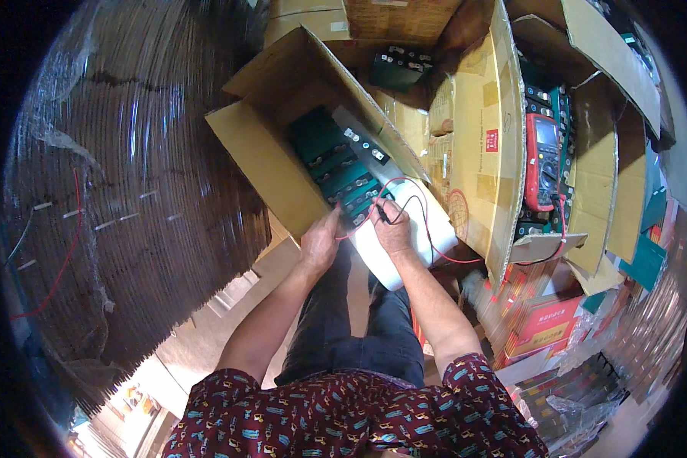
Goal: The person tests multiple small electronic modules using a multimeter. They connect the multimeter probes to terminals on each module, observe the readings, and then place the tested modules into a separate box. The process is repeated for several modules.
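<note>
An open cardboard box [259, 164] holds several dark green battery cells [320, 145] with metal terminals on top. My left hand [319, 240] is closed on a red test probe [337, 210] at the near-left corner of the cells. My right hand [391, 229] grips a black test probe [382, 212] over the cells' near-right end. A white foam sheet [404, 267] lies under my right hand, over the box's near edge. Thin red and black leads loop across it. A red multimeter [542, 162] rests on more cells in a second open box [481, 153] at the right.
Tall stacks of sheet-like material [114, 153] with clear wrap fill the left side. More cartons [389, 15] and a loose green cell pack [393, 72] stand beyond the boxes. Red printed cartons [546, 324] and a dark crate [565, 397] are at the lower right.
</note>
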The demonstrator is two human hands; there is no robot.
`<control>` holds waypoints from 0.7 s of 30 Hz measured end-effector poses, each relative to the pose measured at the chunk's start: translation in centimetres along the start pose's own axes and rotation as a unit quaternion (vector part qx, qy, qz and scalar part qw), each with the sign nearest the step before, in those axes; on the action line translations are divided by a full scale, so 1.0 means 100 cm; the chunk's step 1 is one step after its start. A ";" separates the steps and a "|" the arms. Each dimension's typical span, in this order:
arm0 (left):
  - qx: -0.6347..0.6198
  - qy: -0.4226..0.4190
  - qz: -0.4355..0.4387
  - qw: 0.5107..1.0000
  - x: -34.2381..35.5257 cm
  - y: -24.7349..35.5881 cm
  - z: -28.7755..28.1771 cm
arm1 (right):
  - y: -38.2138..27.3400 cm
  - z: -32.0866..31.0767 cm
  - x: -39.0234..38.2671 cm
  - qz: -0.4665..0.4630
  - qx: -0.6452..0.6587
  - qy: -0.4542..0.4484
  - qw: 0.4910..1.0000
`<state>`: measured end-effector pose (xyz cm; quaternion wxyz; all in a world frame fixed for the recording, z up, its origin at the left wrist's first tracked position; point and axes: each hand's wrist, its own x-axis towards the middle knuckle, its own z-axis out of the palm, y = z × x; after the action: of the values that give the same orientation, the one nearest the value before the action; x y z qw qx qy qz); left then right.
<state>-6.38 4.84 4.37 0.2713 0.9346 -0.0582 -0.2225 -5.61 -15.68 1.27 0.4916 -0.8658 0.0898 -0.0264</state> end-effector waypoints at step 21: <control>-0.017 0.039 0.028 0.999 0.005 -0.002 0.002 | 0.013 0.019 0.007 -0.032 -0.044 -0.008 0.998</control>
<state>-6.02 4.85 3.95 0.2953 0.9359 -0.0696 -0.1790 -4.86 -14.81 -0.85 0.4526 -0.8892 0.0588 -0.0311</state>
